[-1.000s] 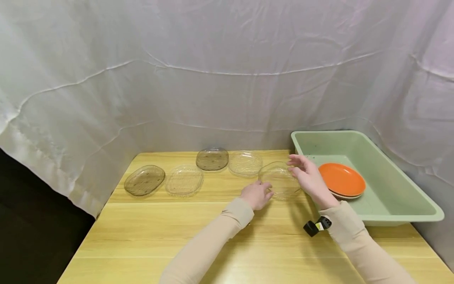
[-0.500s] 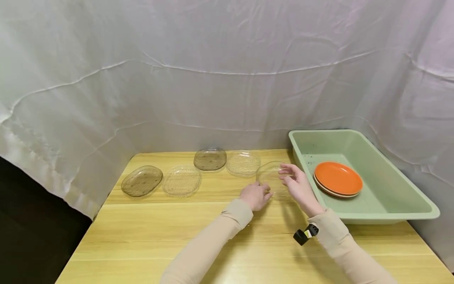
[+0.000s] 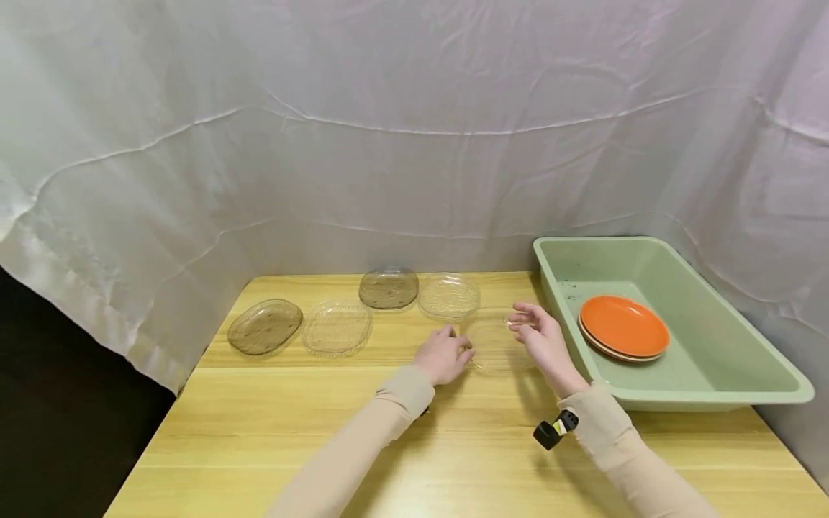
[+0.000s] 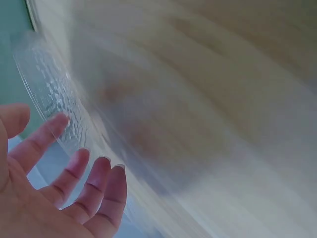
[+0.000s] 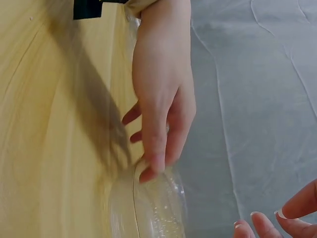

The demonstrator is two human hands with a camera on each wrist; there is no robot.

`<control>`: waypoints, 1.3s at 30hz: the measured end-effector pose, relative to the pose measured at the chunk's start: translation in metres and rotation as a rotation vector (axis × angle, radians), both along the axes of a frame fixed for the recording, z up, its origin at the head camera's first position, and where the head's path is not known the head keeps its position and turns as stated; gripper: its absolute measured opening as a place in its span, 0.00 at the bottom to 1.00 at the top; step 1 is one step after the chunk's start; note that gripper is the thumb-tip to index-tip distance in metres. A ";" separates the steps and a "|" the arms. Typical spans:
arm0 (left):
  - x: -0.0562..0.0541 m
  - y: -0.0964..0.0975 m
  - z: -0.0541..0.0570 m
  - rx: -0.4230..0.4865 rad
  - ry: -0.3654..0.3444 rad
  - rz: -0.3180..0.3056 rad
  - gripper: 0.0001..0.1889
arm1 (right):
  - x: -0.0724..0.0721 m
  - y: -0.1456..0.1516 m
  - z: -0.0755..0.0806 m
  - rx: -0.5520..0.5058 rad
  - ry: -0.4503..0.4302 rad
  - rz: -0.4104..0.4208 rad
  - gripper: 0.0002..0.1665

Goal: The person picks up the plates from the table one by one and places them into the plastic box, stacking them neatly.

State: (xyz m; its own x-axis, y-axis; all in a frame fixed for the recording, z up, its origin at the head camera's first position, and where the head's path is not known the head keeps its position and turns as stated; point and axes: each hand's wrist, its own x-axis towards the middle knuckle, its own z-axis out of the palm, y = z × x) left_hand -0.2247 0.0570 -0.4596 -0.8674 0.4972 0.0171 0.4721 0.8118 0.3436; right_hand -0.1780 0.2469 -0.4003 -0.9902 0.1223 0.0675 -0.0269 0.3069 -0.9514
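clear plate between two loose hands

left hand [image 3: 443, 356]: fingers parted and gently bent, thumb away from the forefinger in the left wrist view; no firm hold seen. fingertips are at the near-left rim of the clear plate [image 3: 499, 352]; whether one touches it, cannot tell.

right hand [image 3: 544, 342]: fingers loosely spread, nothing held. in the head view it is over the plate's right side; in the right wrist view, the fingertips in frame stand apart from the plate.

plate position: right of the left fingers, below and left of the right fingers, low over or resting on the table [image 3: 492, 460]; cannot tell which.

just beyond the left fingertips: second clear plate [image 3: 449, 296]. beyond and left of them: grey plate [image 3: 388, 289]. farther left of the same fingers: third clear plate [image 3: 337, 329], then brown plate [image 3: 265, 327].

right of the right fingers: green tub [image 3: 732, 338], orange plate [image 3: 624, 327] inside it.

beneath the right wrist, nearer the wearer than the fingers: small black box [image 3: 550, 433]. behind everything the fingers face: pale cloth [image 3: 414, 180]. both sleeves beige.
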 end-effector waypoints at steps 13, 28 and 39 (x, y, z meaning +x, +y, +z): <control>-0.003 -0.047 0.001 0.079 0.010 0.006 0.19 | -0.007 -0.008 -0.013 0.026 -0.014 0.020 0.29; -0.009 -0.064 0.005 0.154 -0.021 0.068 0.15 | -0.015 -0.011 -0.036 0.239 0.068 -0.017 0.30; -0.020 -0.045 0.004 0.105 -0.109 0.349 0.25 | -0.015 -0.018 -0.046 0.518 0.291 -0.022 0.33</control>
